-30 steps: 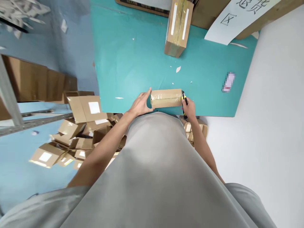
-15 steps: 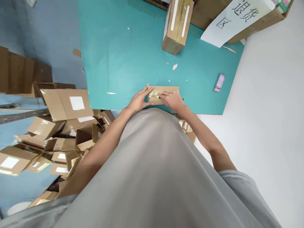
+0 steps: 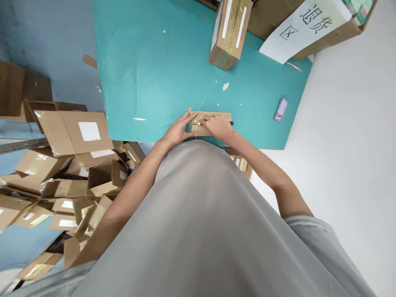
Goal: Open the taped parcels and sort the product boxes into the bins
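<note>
A small taped cardboard box (image 3: 222, 115) lies at the near edge of the teal table (image 3: 161, 74). My left hand (image 3: 177, 130) presses against the box's left end, fingers curved round it. My right hand (image 3: 218, 125) rests on top of the box, closed on a yellow-and-black utility knife (image 3: 198, 123) whose tip points left along the taped top. Most of the knife is hidden under my fingers.
A taller taped box (image 3: 229, 31) stands at the table's far side beside large cartons bearing a white paper sign (image 3: 305, 29). A small blurred object (image 3: 281, 109) lies right of my hands. A heap of opened cardboard boxes (image 3: 68, 165) covers the floor at left.
My right hand has come from the box's right end onto its top and drawn the knife leftward along the tape. The left hand has stayed on the box's left end.
</note>
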Available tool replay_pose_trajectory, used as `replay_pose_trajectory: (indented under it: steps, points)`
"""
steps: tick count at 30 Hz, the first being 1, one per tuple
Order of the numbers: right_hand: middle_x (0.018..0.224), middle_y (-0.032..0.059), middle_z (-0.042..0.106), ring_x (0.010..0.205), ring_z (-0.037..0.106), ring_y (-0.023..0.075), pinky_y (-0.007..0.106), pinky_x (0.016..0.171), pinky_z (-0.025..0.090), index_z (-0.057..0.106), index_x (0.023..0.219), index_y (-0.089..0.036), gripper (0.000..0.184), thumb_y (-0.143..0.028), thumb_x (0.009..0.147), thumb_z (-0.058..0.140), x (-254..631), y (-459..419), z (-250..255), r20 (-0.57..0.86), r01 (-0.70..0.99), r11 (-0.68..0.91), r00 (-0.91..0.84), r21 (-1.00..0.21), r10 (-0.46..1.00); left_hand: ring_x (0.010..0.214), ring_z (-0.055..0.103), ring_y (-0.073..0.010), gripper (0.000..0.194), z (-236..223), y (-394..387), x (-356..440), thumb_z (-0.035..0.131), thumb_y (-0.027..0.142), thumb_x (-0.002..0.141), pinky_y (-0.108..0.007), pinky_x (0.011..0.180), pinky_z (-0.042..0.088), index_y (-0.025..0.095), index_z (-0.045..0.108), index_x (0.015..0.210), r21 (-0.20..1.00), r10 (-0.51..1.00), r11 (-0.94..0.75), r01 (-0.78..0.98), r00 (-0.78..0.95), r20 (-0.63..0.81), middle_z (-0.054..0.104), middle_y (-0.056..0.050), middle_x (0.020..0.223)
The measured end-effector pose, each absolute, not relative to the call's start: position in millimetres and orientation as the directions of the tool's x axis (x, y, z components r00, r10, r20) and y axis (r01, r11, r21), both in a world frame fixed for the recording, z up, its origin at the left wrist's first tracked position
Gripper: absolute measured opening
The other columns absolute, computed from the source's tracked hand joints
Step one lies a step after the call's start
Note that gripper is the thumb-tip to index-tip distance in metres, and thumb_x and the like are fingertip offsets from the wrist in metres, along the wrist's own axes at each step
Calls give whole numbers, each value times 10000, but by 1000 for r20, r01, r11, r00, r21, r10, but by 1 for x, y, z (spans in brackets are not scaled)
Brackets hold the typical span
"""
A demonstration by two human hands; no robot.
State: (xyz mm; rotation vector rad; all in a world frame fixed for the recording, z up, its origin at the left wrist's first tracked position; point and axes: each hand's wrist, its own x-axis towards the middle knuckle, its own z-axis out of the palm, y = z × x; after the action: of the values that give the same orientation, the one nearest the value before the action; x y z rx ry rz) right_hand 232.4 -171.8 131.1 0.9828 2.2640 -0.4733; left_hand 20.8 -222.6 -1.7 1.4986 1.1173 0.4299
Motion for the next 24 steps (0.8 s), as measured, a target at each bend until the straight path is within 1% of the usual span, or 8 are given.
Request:
replay_pose_trajectory:
  steps: [5,9,13,15,18,21,24]
  points:
    - [1365,182,804,1164,787,306,389,920,566,726,1461,-158,452,-93,1114,443,230,-165,122,-665,731,673,-557,-110,497,1722,322,-407,1114,-4,-223,22,891,710,835,-567,1403,285,297,436,1765,905,827,116,408,465,-316,277,-147,1879]
    - [1343,188,812,1158,795,309,392,901,562,733,1437,-138,432,-76,1103,466,232,-161,119,-658,712,690,-581,-128,478,1723,324,-389,1130,-9,-223,21,868,763,822,-544,1408,274,287,451,1759,904,831,124,410,454,-321,292,-155,1873]
    - [1319,171,819,1160,794,310,392,880,550,779,1335,-148,394,-74,1101,470,240,-158,117,-666,697,704,-590,-133,458,1730,309,-375,1139,-9,-224,19,851,798,807,-566,1408,262,328,442,1761,898,826,144,416,450,-340,306,-138,1869]
    - [1345,170,807,1165,791,309,394,880,549,782,1328,-151,398,-71,1099,466,246,-157,117,-661,689,712,-597,-132,455,1733,299,-383,1154,-9,-224,19,854,802,800,-580,1405,262,322,438,1764,894,825,159,419,442,-353,300,-153,1869]
    - [1406,172,777,1168,788,302,391,881,549,744,1412,-165,424,-76,1105,465,256,-158,117,-635,683,716,-618,-143,462,1740,263,-416,1194,-7,-223,19,879,795,780,-605,1387,299,292,434,1767,889,818,180,421,438,-373,268,-185,1876]
    - [1418,183,765,1167,787,298,387,890,553,726,1435,-161,423,-74,1091,496,261,-160,118,-626,685,714,-621,-143,471,1739,241,-457,1200,-4,-223,19,905,796,758,-661,1358,328,324,443,1760,880,815,206,428,422,-396,252,-189,1881]
    - [1409,186,766,1166,783,293,378,887,554,724,1427,-150,424,-70,1079,495,262,-161,120,-623,678,721,-629,-146,465,1733,256,-470,1196,-1,-223,20,916,809,736,-694,1338,337,371,455,1749,877,820,227,423,403,-406,261,-191,1877]
